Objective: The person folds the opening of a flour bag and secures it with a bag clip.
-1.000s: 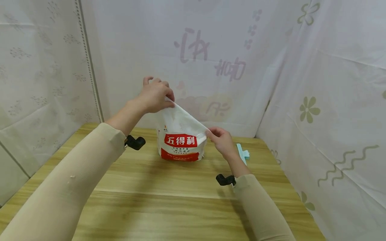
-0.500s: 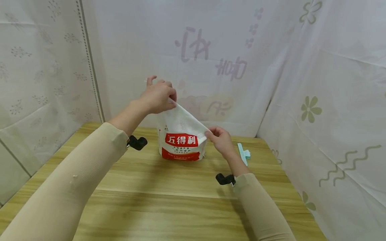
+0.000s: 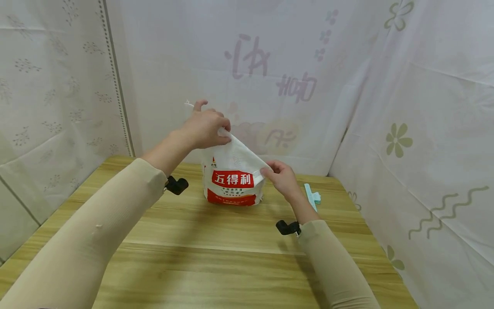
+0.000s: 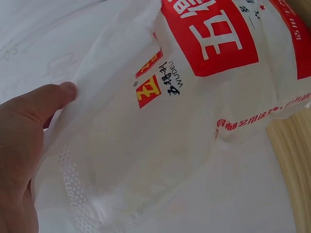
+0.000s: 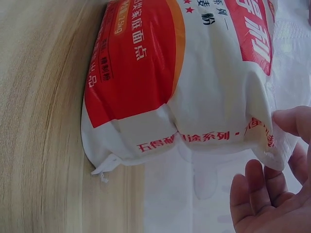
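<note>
A white flour bag [image 3: 233, 189] with red printed panels stands on the wooden table, its upper part drawn up at a slant. My left hand [image 3: 208, 128] pinches the raised top edge at the upper left. Lower down on the right, my right hand [image 3: 283, 178] grips the bag's other top corner between thumb and fingers. In the left wrist view the left thumb [image 4: 60, 94] lies against the pale plastic. From the right wrist the bag's lower side [image 5: 146, 97] shows full and bulging, with the right thumb [image 5: 294, 119] at its corner. The bag's inside is hidden.
A light teal clip [image 3: 311, 197] lies on the table [image 3: 231, 257] just right of my right hand. Patterned white curtains [image 3: 417, 128] hang behind the table and at both sides.
My left hand has shifted slightly right and a little lower along the top edge. A thin white strand now shows beside it. My right hand keeps its hold almost unmoved.
</note>
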Motion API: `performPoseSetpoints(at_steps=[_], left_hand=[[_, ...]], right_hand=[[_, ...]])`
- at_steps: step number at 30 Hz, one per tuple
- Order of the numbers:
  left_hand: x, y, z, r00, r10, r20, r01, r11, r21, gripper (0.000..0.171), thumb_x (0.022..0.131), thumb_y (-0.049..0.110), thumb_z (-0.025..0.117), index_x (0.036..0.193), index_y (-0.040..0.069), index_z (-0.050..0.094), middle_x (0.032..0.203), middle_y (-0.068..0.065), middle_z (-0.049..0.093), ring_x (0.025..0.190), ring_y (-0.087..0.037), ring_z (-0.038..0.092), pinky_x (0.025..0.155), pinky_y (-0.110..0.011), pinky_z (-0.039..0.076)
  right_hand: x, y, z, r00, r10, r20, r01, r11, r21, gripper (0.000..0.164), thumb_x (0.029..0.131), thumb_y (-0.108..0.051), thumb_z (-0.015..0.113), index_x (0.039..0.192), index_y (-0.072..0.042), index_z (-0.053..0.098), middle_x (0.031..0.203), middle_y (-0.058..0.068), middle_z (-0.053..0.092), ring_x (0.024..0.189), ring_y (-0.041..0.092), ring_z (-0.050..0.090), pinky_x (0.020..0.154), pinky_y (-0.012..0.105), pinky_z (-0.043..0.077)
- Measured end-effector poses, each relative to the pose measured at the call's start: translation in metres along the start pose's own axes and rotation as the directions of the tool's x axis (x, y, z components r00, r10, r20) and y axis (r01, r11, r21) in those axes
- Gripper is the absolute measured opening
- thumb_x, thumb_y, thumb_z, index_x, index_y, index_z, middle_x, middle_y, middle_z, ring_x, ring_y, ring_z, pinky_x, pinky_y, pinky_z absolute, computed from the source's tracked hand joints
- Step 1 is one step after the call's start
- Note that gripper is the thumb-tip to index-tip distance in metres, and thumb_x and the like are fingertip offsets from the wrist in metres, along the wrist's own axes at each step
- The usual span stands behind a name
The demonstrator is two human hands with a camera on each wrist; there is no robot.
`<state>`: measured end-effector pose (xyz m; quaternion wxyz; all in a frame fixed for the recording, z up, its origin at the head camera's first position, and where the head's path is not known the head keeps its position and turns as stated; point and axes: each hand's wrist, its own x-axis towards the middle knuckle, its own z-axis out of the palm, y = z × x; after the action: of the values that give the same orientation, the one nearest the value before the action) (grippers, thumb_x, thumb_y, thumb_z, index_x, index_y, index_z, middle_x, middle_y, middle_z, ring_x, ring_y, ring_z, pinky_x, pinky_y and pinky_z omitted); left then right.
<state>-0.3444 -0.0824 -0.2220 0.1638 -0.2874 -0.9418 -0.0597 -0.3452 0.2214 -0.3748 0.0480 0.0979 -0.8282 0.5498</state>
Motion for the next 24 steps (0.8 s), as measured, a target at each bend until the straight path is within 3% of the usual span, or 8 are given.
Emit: performPoseSetpoints(at_steps=[8,17,24], left_hand=[[0.002,0.003,0.007,0.999,0.040,-0.016,-0.039,0.998,0.055,0.025,0.108,0.037,0.071,0.122,0.020,0.084,0.119,-0.003,0.081,0.120,-0.028,0.072,0.130,-0.065,0.024],[0.003,0.008,0.008,1.000,0.020,0.002,-0.020,1.000,0.008,0.015,0.106,0.029,0.074,0.111,0.017,0.082,0.116,-0.004,0.078,0.120,-0.030,0.067,0.130,-0.064,0.021],[0.004,0.013,0.006,1.000,0.012,0.021,-0.012,1.000,0.006,0.011,0.104,0.025,0.076,0.108,0.015,0.080,0.114,-0.004,0.076,0.119,-0.030,0.067,0.131,-0.064,0.019]], right_hand=[[0.001,-0.007,0.004,1.000,-0.008,0.016,0.008,1.000,0.006,0.036,0.104,-0.025,0.076,0.130,-0.001,0.074,0.123,0.016,0.074,0.106,0.021,0.065,0.092,0.032,0.056],[0.002,-0.011,0.010,1.000,-0.007,0.016,0.008,0.999,-0.045,0.032,0.105,-0.022,0.074,0.130,-0.002,0.074,0.127,0.018,0.074,0.112,0.026,0.067,0.100,0.040,0.056],[0.004,-0.010,0.011,1.000,0.001,0.004,-0.001,0.999,-0.050,0.023,0.104,-0.020,0.075,0.120,-0.003,0.073,0.115,0.014,0.074,0.107,0.026,0.066,0.096,0.038,0.056]])
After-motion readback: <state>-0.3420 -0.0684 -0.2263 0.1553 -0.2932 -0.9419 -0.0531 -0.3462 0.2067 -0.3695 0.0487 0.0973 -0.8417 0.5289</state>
